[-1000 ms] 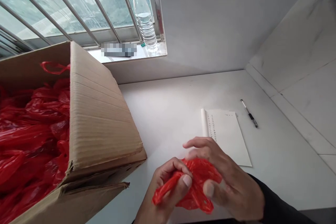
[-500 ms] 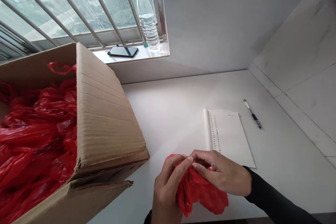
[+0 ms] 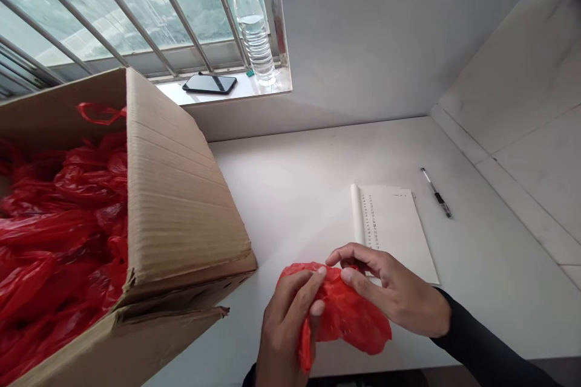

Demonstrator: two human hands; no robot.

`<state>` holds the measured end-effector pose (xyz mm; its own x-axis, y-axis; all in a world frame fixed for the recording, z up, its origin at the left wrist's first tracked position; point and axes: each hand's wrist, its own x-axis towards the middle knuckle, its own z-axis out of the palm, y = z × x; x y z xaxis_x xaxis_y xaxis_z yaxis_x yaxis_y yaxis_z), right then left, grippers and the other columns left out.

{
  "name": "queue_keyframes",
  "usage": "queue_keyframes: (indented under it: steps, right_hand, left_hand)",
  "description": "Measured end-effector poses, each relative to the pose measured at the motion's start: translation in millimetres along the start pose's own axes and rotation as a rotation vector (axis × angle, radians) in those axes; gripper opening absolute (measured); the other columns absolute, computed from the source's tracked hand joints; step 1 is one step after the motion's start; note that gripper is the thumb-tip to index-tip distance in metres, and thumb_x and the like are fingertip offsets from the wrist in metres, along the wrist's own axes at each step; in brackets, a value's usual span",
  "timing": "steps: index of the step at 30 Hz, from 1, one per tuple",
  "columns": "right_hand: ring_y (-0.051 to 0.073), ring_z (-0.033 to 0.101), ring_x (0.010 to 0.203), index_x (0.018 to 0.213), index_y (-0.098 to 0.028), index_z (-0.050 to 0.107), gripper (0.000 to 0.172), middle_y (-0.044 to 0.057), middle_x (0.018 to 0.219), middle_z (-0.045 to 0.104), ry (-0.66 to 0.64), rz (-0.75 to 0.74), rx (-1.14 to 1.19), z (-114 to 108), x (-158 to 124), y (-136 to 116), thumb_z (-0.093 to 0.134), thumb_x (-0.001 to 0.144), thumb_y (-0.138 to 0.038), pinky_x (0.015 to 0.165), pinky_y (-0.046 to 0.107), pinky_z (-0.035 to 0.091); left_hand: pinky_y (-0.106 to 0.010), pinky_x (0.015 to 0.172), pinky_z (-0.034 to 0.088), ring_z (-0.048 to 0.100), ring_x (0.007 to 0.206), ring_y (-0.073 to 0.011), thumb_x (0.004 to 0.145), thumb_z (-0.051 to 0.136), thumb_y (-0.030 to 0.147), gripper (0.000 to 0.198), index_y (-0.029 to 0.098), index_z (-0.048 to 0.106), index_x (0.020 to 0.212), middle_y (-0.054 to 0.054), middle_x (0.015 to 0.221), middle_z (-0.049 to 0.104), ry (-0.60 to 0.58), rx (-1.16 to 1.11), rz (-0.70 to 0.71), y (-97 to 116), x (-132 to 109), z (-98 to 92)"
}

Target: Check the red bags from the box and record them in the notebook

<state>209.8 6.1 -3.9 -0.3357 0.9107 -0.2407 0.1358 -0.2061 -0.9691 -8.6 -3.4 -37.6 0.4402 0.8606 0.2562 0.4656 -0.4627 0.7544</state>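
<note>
A crumpled red plastic bag [image 3: 349,314] is held low over the white tabletop [image 3: 308,193], near its front edge. My left hand [image 3: 285,326] pinches the bag's left part between thumb and fingers. My right hand [image 3: 394,293] grips the top of the bag from the right, its fingertips meeting those of the left hand. On the left stands an open cardboard box [image 3: 181,211] filled with several more red plastic bags [image 3: 59,224].
A sheet of paper [image 3: 394,230] lies just behind my hands, with a pen [image 3: 436,193] to its right. On the window sill stand a water bottle [image 3: 252,24] and a dark phone [image 3: 209,83]. White walls close off the back and right.
Both hands have kept working the red bag: it was bunched between the palms, then pulled lower; now the fingertips pinch its top and it hangs spread out wider.
</note>
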Motion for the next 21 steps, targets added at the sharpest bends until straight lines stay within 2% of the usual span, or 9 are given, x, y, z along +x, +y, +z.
queue_keyframes:
  steps: [3,7,10,12,13,14,16,18,21]
  right_hand:
    - [0.017,0.060,0.087,0.121,-0.024,0.062,0.031,0.002,0.098,0.066,0.042,0.040,-0.056,-9.0,-12.5,7.2,0.043,0.104,-0.041,0.079,0.032,0.050]
    - [0.022,0.061,0.097,0.114,-0.025,0.065,0.033,0.004,0.105,0.068,0.103,0.140,-0.157,-25.4,-35.8,32.6,0.041,0.103,-0.046,0.081,0.035,0.050]
    - [0.019,0.062,0.082,0.114,-0.029,0.067,0.033,0.002,0.101,0.070,-0.001,0.186,-0.273,-25.8,-44.8,45.1,0.043,0.102,-0.048,0.069,0.032,0.050]
    - [0.018,0.061,0.077,0.115,-0.031,0.068,0.031,0.002,0.097,0.069,-0.036,0.153,-0.340,-17.0,-43.0,48.7,0.045,0.101,-0.046,0.059,0.029,0.049]
    - [0.019,0.063,0.081,0.118,-0.030,0.067,0.031,0.003,0.098,0.069,-0.011,0.119,-0.375,-10.2,-40.6,51.2,0.046,0.101,-0.045,0.058,0.029,0.051]
    - [0.021,0.064,0.091,0.121,-0.030,0.066,0.031,0.005,0.103,0.068,0.043,0.074,-0.419,-1.9,-37.8,55.3,0.047,0.101,-0.045,0.062,0.029,0.054]
    - [0.026,0.059,0.117,0.131,-0.029,0.059,0.037,0.009,0.123,0.063,0.177,-0.056,-0.533,18.2,-32.0,71.5,0.052,0.098,-0.044,0.083,0.037,0.059]
    - [0.029,0.053,0.130,0.142,-0.030,0.050,0.051,0.010,0.142,0.054,0.252,-0.229,-0.654,42.5,-25.3,98.8,0.058,0.095,-0.046,0.101,0.045,0.055]
    - [0.033,0.057,0.129,0.156,-0.027,0.032,0.070,0.011,0.149,0.050,0.262,-0.517,-0.771,83.1,-13.0,145.9,0.058,0.093,-0.046,0.095,0.045,0.060]
  left_hand:
    - [-0.032,0.106,0.040,0.050,0.128,-0.0195,0.100,0.043,0.016,0.047,0.033,0.047,0.143,-0.005,0.138,0.054,0.022,0.085,-0.103,-14.5,-20.8,-4.0]
    - [-0.035,0.102,0.039,0.053,0.120,-0.0213,0.101,0.042,0.026,0.036,0.031,0.060,0.132,-0.005,0.127,0.058,0.191,0.143,-0.324,-35.4,-54.1,-11.7]
    - [-0.035,0.094,0.041,0.058,0.102,-0.0233,0.096,0.050,0.047,0.035,0.026,0.072,0.114,-0.005,0.108,0.066,0.343,-0.137,-0.739,-37.9,-65.0,-8.7]
    - [-0.035,0.087,0.045,0.061,0.091,-0.0229,0.092,0.050,0.059,0.048,0.023,0.069,0.117,-0.005,0.098,0.069,0.452,-0.423,-0.973,-34.2,-65.0,0.4]
    - [-0.035,0.087,0.047,0.062,0.092,-0.0234,0.092,0.047,0.063,0.054,0.022,0.066,0.122,-0.006,0.098,0.070,0.507,-0.525,-1.027,-31.5,-64.2,6.5]
    - [-0.036,0.089,0.048,0.063,0.096,-0.0247,0.092,0.043,0.065,0.060,0.021,0.063,0.127,-0.007,0.102,0.070,0.555,-0.582,-1.034,-28.4,-63.6,13.0]
    - [-0.039,0.101,0.047,0.059,0.117,-0.0283,0.090,0.041,0.069,0.067,0.019,0.060,0.130,-0.011,0.118,0.067,0.622,-0.569,-0.990,-21.6,-64.0,25.8]
    - [-0.040,0.107,0.044,0.054,0.128,-0.0317,0.083,0.049,0.074,0.072,0.019,0.064,0.128,-0.013,0.130,0.064,0.652,-0.531,-0.949,-14.5,-66.0,37.3]
    - [-0.037,0.117,0.035,0.045,0.140,-0.0304,0.079,0.056,0.073,0.070,0.026,0.064,0.131,-0.008,0.143,0.058,0.661,-0.476,-0.902,-5.8,-68.3,53.2]
